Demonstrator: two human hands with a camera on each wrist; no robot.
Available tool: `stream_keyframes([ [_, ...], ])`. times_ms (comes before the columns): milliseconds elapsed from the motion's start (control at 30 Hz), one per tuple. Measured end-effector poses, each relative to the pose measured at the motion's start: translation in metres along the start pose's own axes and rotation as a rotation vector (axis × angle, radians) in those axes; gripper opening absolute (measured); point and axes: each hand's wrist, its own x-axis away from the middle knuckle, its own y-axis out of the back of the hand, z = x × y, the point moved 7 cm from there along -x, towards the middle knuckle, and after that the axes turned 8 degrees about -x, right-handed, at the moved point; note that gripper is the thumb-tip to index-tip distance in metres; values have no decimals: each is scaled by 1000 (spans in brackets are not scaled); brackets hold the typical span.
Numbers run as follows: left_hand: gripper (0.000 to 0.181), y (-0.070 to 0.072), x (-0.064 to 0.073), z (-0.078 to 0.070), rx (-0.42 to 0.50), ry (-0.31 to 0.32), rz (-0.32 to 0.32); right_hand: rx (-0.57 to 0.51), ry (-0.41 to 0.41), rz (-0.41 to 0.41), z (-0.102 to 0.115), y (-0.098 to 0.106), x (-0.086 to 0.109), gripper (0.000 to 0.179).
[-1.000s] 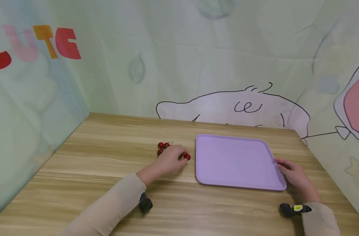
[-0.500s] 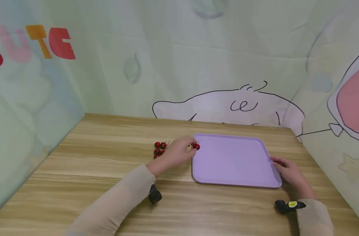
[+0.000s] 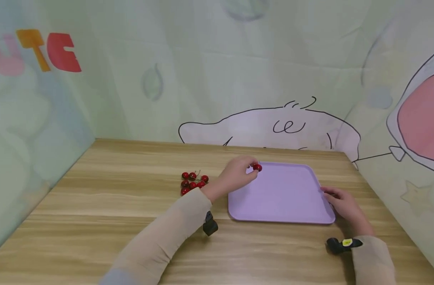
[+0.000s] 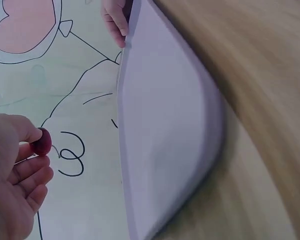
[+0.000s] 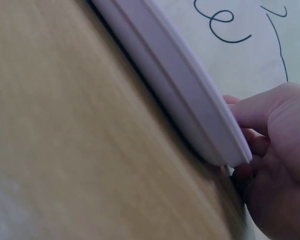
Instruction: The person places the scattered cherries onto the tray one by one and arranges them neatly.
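My left hand [image 3: 236, 174] pinches a dark red cherry [image 3: 257, 168] between thumb and fingertips, over the far left part of a flat purple tray [image 3: 284, 202]. In the left wrist view the cherry [image 4: 42, 142] shows a thin stem, and the lower fingers curl loosely beneath it. At the tray's right edge, my right hand [image 3: 345, 206] holds the rim. The right wrist view has its fingers and thumb [image 5: 275, 135] around the tray's corner [image 5: 235, 150]. Several more cherries [image 3: 193, 185] lie in a cluster left of the tray, partly behind the left forearm.
The wood-grain table [image 3: 131, 237] runs back to a printed cloth backdrop [image 3: 202, 79] that also rises along both sides. Black wrist cameras [image 3: 210, 224] are strapped to both sleeves.
My left hand has picked a cherry from beside the cluster and carried it right and away over the tray. The right hand stays at the tray's edge. The head view has shifted slightly right.
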Motion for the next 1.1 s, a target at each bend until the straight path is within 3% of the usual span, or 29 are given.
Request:
stream_keyframes([
  [333, 17, -25, -37, -19, 22, 18, 24, -24, -44, 7, -5, 3, -1, 41],
  [633, 18, -54, -53, -21, 75, 54, 37, -45, -18, 27, 0, 1, -5, 40],
  [833, 17, -69, -64, -20, 64, 77, 27, 3, 21, 35, 4, 2, -5, 43],
  [1100, 18, -91, -81, -24, 39, 89, 71, -5, 12, 29, 1, 0, -3, 43],
])
